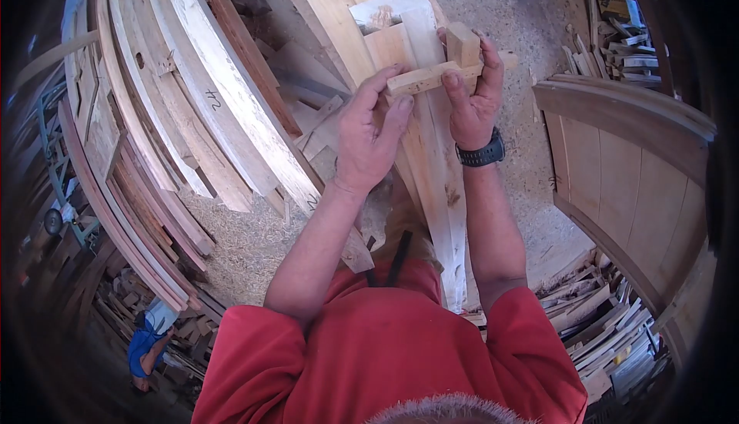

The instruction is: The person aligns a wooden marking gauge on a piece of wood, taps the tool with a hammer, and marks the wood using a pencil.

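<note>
A pale wooden tool shaped like a marking gauge [422,79], a short bar with a block [463,45] set across it, is held above a long board. My left hand [374,125] pinches the bar's left end between thumb and fingers. Wrapped around the block and the bar's right part is my right hand [476,100], its thumb pressed on the near side. A black watch [481,152] is on the right wrist. Beneath both hands the long light board [445,185] runs from the far side toward my body.
Long curved planks [231,100] lean in a stack on the left, some with pencil marks. A panelled wooden piece [631,170] stands at right. Offcuts [593,316] pile up at lower right. Another person in blue [146,347] is at lower left. Sawdust covers the floor [239,243].
</note>
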A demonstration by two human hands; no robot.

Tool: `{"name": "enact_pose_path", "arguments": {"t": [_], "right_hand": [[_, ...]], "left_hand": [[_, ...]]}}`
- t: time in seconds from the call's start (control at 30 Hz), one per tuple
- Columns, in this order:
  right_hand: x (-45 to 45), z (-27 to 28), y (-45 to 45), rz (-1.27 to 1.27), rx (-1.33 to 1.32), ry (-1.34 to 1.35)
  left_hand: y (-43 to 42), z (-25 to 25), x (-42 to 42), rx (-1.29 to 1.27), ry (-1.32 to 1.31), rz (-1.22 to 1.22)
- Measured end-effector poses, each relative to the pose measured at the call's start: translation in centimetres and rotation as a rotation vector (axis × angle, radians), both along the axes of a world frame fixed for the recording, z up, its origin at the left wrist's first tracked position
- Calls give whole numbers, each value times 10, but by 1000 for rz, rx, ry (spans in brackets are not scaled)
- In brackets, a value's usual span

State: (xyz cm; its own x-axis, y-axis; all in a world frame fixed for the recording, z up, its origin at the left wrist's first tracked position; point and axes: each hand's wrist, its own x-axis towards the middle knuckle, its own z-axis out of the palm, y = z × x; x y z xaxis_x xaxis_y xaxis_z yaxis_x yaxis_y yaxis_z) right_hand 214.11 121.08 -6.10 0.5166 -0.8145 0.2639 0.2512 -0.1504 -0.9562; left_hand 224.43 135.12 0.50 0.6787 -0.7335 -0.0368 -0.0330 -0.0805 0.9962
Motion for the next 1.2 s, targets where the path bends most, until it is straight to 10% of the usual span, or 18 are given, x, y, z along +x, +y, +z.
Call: {"name": "enact_pose_path", "arguments": {"t": [0.23,1.2], "right_hand": [[2,6,-4,13,12,28],[4,-1,-9,81,3,-13]], "left_hand": [[-12,-3,12,-37,654,-73],[-11,-13,23,12,278,-170]]}}
